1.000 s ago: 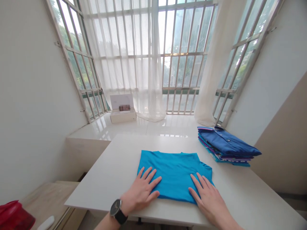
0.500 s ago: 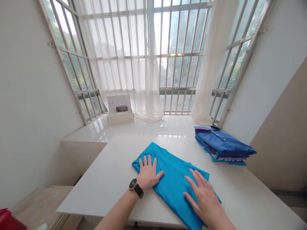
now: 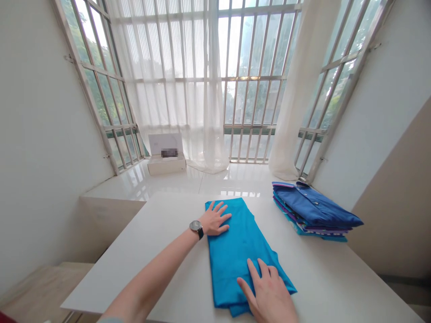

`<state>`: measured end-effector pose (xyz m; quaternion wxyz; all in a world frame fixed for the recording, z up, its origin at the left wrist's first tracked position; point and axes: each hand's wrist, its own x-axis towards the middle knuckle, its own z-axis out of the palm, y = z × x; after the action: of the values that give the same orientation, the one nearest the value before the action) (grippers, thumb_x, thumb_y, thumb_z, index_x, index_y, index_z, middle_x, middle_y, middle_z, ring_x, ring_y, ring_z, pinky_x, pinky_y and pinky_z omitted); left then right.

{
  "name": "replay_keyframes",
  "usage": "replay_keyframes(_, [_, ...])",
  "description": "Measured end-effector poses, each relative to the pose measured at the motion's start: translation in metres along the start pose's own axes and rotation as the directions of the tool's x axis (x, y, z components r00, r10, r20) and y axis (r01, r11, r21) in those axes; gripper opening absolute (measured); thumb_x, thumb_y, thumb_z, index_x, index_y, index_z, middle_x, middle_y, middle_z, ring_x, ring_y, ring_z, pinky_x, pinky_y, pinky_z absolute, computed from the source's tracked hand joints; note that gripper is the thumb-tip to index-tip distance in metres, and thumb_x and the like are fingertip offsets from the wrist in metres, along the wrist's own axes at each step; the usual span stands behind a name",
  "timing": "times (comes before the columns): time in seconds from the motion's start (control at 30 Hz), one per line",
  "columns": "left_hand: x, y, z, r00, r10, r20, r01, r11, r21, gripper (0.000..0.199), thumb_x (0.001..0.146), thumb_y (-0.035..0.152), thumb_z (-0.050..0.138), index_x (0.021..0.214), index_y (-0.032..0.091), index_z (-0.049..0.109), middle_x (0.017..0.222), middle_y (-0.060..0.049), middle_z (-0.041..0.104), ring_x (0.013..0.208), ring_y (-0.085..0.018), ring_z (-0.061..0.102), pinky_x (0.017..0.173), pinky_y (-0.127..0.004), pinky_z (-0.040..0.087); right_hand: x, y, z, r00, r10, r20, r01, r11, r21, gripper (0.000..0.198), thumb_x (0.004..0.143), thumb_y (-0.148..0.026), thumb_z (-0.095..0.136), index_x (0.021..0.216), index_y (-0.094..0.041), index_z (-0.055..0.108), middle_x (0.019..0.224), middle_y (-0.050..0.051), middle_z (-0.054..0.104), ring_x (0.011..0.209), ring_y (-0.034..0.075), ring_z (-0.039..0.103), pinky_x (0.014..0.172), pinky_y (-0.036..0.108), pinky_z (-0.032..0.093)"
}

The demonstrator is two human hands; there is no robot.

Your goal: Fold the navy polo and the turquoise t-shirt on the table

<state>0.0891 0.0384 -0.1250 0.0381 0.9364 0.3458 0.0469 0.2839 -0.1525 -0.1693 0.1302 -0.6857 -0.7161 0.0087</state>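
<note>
A folded piece of bright blue cloth (image 3: 242, 242), perhaps a garment, lies lengthwise on the white table (image 3: 168, 260). My left hand (image 3: 216, 219), with a watch (image 3: 196, 227) on its wrist, rests flat on the cloth's far left part, fingers spread. Over the near right part, my right hand (image 3: 271, 289) lies with its fingers apart, their tips on the fabric. Neither hand grips anything. The cloth's near edge shows a small layer sticking out underneath.
To the right on the table sits a stack of folded clothes (image 3: 314, 208), a dark blue shirt on top. An open white box (image 3: 166, 166) stands on the glossy sill (image 3: 198, 184) behind. White curtains (image 3: 208, 112) hang before barred windows.
The blue cloth has turned from a slanted position to nearly lengthwise. My left hand has moved farther away and slightly right; my right hand has shifted left and nearer.
</note>
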Motion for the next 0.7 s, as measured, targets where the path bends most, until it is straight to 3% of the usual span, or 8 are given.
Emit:
replay_keyframes(0.17, [-0.022,0.053,0.025,0.973,-0.230,-0.024,0.223,0.962,-0.160,0.069,0.098,0.066,0.018,0.155,0.030,0.026,0.163,-0.014,0.018,0.149,-0.043,0.010,0.113,-0.071,0.013,-0.001,-0.008,0.000,0.995,-0.065,-0.075,0.061,0.997,-0.054,0.052,0.086,-0.058,0.055,0.117,-0.020,0.073,0.112,0.023,0.071,0.101,0.042,0.065,0.080,0.055,0.055])
replay_keyframes(0.23, [-0.032,0.064,0.033,0.976,-0.219,0.000,0.216,0.962,-0.164,0.071,0.095,0.072,0.019,0.155,0.034,0.022,0.164,-0.012,0.016,0.148,-0.044,0.008,0.111,-0.074,0.008,-0.003,-0.012,-0.007,0.995,-0.089,-0.051,0.088,0.996,-0.028,0.047,0.088,-0.055,0.056,0.115,-0.021,0.074,0.110,0.021,0.071,0.098,0.039,0.066,0.080,0.053,0.056])
replay_keyframes(0.33, [-0.039,0.061,0.033,0.988,-0.154,0.027,0.157,0.978,-0.136,0.073,0.092,0.075,0.024,0.155,0.037,0.022,0.164,-0.010,0.015,0.149,-0.043,0.007,0.111,-0.074,0.003,-0.005,-0.012,-0.019,0.989,-0.145,0.000,0.144,0.982,0.119,0.039,0.094,-0.049,0.049,0.116,-0.025,0.071,0.112,0.015,0.071,0.096,0.031,0.067,0.082,0.047,0.057])
replay_keyframes(0.47, [-0.035,0.044,0.023,0.994,-0.106,0.040,0.110,0.988,-0.109,0.069,0.094,0.071,0.030,0.153,0.036,0.028,0.163,-0.010,0.021,0.149,-0.042,0.011,0.112,-0.072,0.007,-0.007,0.003,-0.020,0.980,-0.192,-0.045,0.197,0.954,0.226,0.039,0.095,-0.047,0.049,0.123,-0.027,0.067,0.134,0.011,0.063,0.124,0.032,0.056,0.102,0.051,0.048])
replay_keyframes(0.6, [-0.041,0.054,0.014,0.988,-0.109,-0.106,0.103,0.993,-0.059,0.059,0.097,0.056,0.044,0.148,0.028,0.039,0.158,-0.013,0.032,0.147,-0.040,0.019,0.114,-0.068,0.014,-0.009,0.023,-0.004,0.989,-0.135,-0.056,0.147,0.924,0.352,0.046,0.094,-0.053,0.048,0.131,-0.029,0.062,0.145,0.008,0.055,0.137,0.031,0.045,0.111,0.055,0.039])
replay_keyframes(0.7, [-0.066,0.077,0.007,0.974,-0.064,-0.217,0.039,0.992,-0.117,0.039,0.096,0.038,0.055,0.132,0.025,0.055,0.150,-0.011,0.045,0.139,-0.033,0.037,0.113,-0.054,0.030,-0.008,0.032,0.002,0.995,-0.054,-0.086,0.092,0.848,0.522,0.046,0.094,-0.054,0.047,0.128,-0.028,0.064,0.144,0.008,0.055,0.136,0.029,0.046,0.113,0.053,0.038])
